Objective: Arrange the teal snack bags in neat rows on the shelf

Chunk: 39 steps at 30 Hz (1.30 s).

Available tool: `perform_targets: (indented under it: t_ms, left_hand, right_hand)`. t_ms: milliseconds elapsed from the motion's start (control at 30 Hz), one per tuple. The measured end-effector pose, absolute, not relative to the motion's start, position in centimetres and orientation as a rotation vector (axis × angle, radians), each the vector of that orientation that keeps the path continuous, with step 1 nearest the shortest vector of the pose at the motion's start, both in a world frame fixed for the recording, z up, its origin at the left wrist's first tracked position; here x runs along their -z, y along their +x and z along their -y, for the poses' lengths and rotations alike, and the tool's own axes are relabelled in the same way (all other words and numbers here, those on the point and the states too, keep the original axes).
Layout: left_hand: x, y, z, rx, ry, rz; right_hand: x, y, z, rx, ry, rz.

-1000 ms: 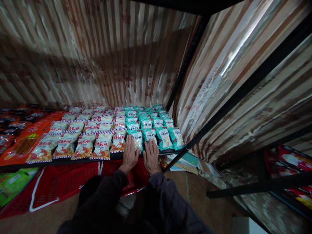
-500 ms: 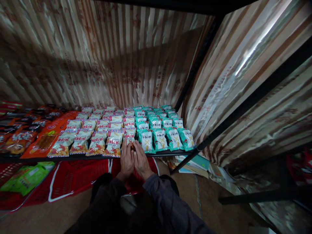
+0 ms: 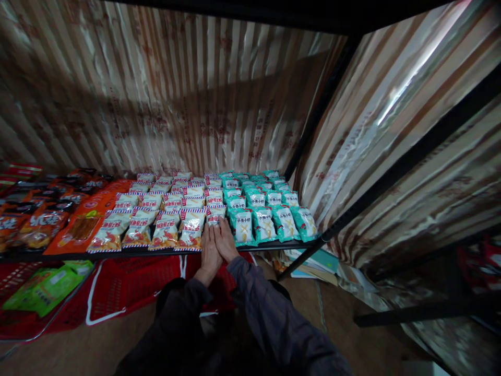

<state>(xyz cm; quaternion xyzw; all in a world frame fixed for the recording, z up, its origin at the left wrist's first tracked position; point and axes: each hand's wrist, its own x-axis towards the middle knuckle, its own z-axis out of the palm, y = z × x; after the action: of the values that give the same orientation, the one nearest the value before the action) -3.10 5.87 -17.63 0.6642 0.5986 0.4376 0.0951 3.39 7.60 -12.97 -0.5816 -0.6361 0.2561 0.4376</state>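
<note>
My left hand (image 3: 210,251) and my right hand (image 3: 225,241) lie side by side, touching, on the front of a white snack bag with red lettering (image 3: 215,213). Their fingers are stretched out flat over it and hide its lower part. This bag stands in the front row on a black shelf (image 3: 146,252). To its left is a matching snack bag (image 3: 191,228), and to its right a teal and white snack bag (image 3: 243,226). Several more bags of both kinds stand in rows behind.
Orange snack packets (image 3: 80,222) fill the shelf's left part. Below stand red shopping baskets (image 3: 129,287), one holding green packets (image 3: 43,290). A black shelf post (image 3: 324,240) rises at the right, with striped sheeting (image 3: 176,94) behind the shelf.
My hands have drawn closer together over the white bag, closing the gap between them. The whole view has shifted slightly, so the shelf appears further right.
</note>
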Motion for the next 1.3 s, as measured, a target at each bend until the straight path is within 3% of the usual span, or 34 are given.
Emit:
perform_targets:
  t_ms: [533,1300]
  left_hand:
    - [18.4,-3.1,-7.1,-1.437,1.948,-1.659]
    - [17.2,-2.8,-8.0,-1.371,1.972,-1.702]
  right_hand:
    - [13.4,3.6,-7.7,-0.551,-1.306,1.539]
    - [14.1,3.6,-9.0,-0.542,-1.343,1.592]
